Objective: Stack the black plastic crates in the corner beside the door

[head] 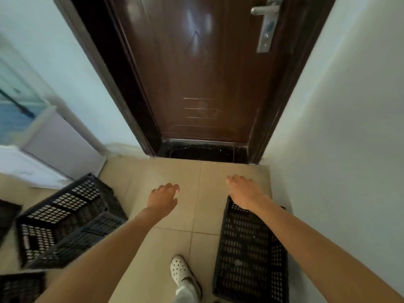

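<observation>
1. A black corner crate (251,254) lies on the floor (175,171) against the right wall (338,127), in the corner beside the door (207,73). Its long axis runs from the person's feet toward the door, parallel to the wall.
2. The right hand (240,189) hangs over the far end of the corner crate, fingers loosely curled past the rim and grasping nothing. Whether the wrist touches the rim cannot be told.
3. The left hand (164,197) hovers over bare tile, relaxed and empty.
4. The left crates (70,217) sit well apart from the corner, one tilted on top of another, their long sides angled across the floor. They lie below and to the left of the left hand, which is the nearer one. These look like the ones left to carry over, so the next reach probably swings left and back.
5. Cut off or unclear:
   - The near end of the corner crate runs off the bottom edge, and the right forearm covers part of its right side.
   - More black crate pieces at the left edge and bottom-left corner are cropped, so the count is uncertain.
   - Whether the tilted crate is nested or merely leaning is hard to judge.
6. A white shoe (181,270) stands just beside the corner crate.
</observation>
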### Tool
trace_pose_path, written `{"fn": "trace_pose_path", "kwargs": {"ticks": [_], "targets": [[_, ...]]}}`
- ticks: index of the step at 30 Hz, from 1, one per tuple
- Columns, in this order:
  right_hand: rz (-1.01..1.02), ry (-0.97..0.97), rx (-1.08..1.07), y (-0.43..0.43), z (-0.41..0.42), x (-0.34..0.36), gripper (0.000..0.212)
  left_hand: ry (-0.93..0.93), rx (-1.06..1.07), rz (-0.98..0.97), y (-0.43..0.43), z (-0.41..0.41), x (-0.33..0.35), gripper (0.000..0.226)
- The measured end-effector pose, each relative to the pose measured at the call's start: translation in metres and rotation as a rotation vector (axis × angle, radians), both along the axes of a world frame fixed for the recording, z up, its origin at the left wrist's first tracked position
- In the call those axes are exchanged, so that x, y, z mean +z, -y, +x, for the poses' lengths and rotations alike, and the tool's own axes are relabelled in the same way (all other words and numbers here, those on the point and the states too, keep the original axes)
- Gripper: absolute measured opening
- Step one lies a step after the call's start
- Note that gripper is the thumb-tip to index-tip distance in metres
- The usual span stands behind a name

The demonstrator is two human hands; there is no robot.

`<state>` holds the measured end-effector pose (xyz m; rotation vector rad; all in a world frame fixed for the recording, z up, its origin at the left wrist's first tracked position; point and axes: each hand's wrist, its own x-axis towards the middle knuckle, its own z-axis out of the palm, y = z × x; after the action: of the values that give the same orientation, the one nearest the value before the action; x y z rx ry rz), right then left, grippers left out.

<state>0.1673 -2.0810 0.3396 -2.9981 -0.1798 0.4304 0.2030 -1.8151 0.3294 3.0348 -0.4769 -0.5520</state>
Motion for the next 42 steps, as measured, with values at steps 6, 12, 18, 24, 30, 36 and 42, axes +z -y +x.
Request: {"fn": "trace_pose_path", "kwargs": {"ticks": [6, 12, 18, 24, 30, 36, 42], "targets": [[-0.045, 0.053, 0.261, -0.097, 0.035, 0.055, 0.046, 0.049, 0.200, 0.035, -0.106, -0.027, 0.053, 0.037], [-0.117, 0.057, 0.480, -0.229, 0.050, 0.099, 0.039, 0.110, 0.466, 0.048, -0.232, -0.082, 0.090, 0.043], [-0.140, 0.103, 0.731, -0.387, 0.034, 0.133, 0.034, 0.139, 0.679, 0.093, -0.370, -0.154, 0.105, 0.054], [-0.028, 0.134, 0.884, -0.574, 0.004, 0.155, 0.033, 0.127, 0.837, 0.097, -0.520, -0.236, 0.115, 0.048], [0.067, 0.141, 1.066, -0.757, -0.040, 0.169, 0.026, 0.104, 0.976, 0.156, -0.663, -0.315, 0.121, 0.049], [0.074, 0.106, 1.249, -0.884, -0.087, 0.166, 0.029, 0.093, 1.127, 0.155, -0.762, -0.369, 0.115, 0.034], [-0.002, 0.056, 1.355, -0.983, -0.100, 0.159, 0.022, 0.109, 1.209, 0.180, -0.824, -0.390, 0.106, 0.028]]}}
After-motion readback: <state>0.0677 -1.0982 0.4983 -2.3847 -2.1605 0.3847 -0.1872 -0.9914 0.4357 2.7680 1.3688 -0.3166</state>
